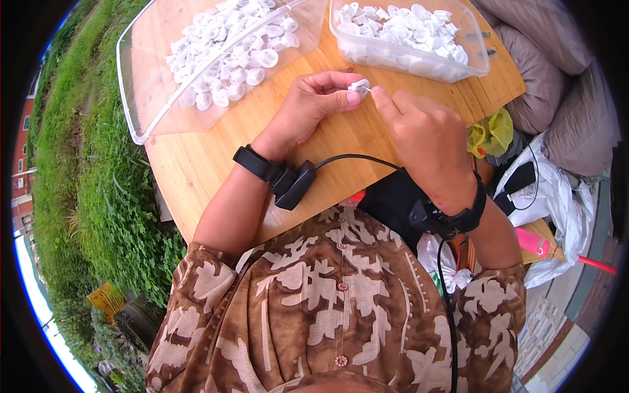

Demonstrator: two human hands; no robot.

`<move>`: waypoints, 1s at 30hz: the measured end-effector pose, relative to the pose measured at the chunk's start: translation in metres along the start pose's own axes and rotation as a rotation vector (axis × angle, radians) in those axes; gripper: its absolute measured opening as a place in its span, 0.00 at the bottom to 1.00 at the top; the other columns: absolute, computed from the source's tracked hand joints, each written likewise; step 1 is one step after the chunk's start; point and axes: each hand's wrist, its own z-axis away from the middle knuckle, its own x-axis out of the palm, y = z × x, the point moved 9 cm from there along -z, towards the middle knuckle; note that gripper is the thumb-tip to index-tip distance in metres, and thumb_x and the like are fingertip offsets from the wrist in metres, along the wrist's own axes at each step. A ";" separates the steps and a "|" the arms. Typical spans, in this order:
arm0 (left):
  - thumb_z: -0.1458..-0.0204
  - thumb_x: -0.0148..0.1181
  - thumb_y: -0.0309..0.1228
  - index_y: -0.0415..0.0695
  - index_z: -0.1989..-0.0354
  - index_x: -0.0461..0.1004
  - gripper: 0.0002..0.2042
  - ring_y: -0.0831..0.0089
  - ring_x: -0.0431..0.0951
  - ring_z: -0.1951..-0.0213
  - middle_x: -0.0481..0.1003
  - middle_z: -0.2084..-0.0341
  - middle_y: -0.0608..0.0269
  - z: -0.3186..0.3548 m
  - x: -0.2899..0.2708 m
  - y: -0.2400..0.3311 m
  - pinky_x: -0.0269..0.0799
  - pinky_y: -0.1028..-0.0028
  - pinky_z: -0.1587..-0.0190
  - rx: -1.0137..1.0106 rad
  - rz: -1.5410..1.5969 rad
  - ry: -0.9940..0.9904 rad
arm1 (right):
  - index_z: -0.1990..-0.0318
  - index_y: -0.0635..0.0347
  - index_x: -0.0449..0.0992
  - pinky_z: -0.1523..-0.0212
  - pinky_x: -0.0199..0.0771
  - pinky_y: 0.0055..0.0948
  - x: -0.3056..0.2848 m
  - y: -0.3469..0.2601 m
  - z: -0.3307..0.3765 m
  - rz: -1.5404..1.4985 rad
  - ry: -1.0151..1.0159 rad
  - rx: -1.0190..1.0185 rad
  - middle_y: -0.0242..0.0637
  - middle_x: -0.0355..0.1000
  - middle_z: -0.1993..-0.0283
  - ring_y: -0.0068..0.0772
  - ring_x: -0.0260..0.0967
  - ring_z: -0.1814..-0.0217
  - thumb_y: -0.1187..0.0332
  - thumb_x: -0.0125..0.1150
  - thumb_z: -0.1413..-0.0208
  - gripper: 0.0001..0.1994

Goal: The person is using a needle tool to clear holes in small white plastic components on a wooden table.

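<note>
My left hand (pixel 313 105) pinches a small white plastic piece (pixel 358 86) between thumb and fingertips, above the wooden table. From the right, my right hand (pixel 426 134) is closed, its index finger pointing at that piece. A thin pale tip (pixel 370 90) shows between that finger and the piece; whatever the right hand grips is otherwise hidden. Beyond my left hand lies a heap of similar white plastic pieces (pixel 229 56) in a clear plastic tub (pixel 124 85). Behind my right hand stands a second clear tub (pixel 481 64), also holding many white pieces (pixel 413 29).
The wooden table (pixel 190 170) has a curved right edge. A black cable (pixel 357 156) runs between the straps on my wrists. Right of the table are a yellow plastic bag (pixel 493 134), white bags (pixel 563 216) and grey padded fabric (pixel 563 98). Grass (pixel 98 150) grows at the left.
</note>
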 end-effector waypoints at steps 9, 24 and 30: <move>0.51 0.63 0.23 0.36 0.56 0.75 0.13 0.77 0.75 0.58 0.76 0.59 0.63 0.000 0.000 0.001 0.71 0.76 0.50 0.038 -0.157 0.024 | 0.66 0.59 0.75 0.80 0.71 0.24 -0.005 -0.013 -0.001 0.070 0.064 -0.119 0.28 0.67 0.78 0.26 0.71 0.77 0.73 0.57 0.56 0.08; 0.52 0.64 0.24 0.37 0.58 0.76 0.12 0.80 0.74 0.59 0.76 0.61 0.66 0.000 0.002 -0.001 0.71 0.79 0.53 0.034 -0.295 0.036 | 0.66 0.58 0.76 0.74 0.74 0.35 0.005 0.001 -0.003 -0.053 -0.082 0.008 0.38 0.73 0.74 0.40 0.74 0.74 0.73 0.53 0.52 0.07; 0.49 0.62 0.25 0.36 0.54 0.74 0.14 0.79 0.75 0.58 0.76 0.60 0.64 0.000 -0.001 0.004 0.71 0.79 0.52 0.049 -0.255 0.047 | 0.63 0.58 0.77 0.69 0.73 0.39 0.004 0.011 -0.005 -0.278 -0.096 0.075 0.42 0.74 0.70 0.46 0.73 0.70 0.75 0.51 0.52 0.10</move>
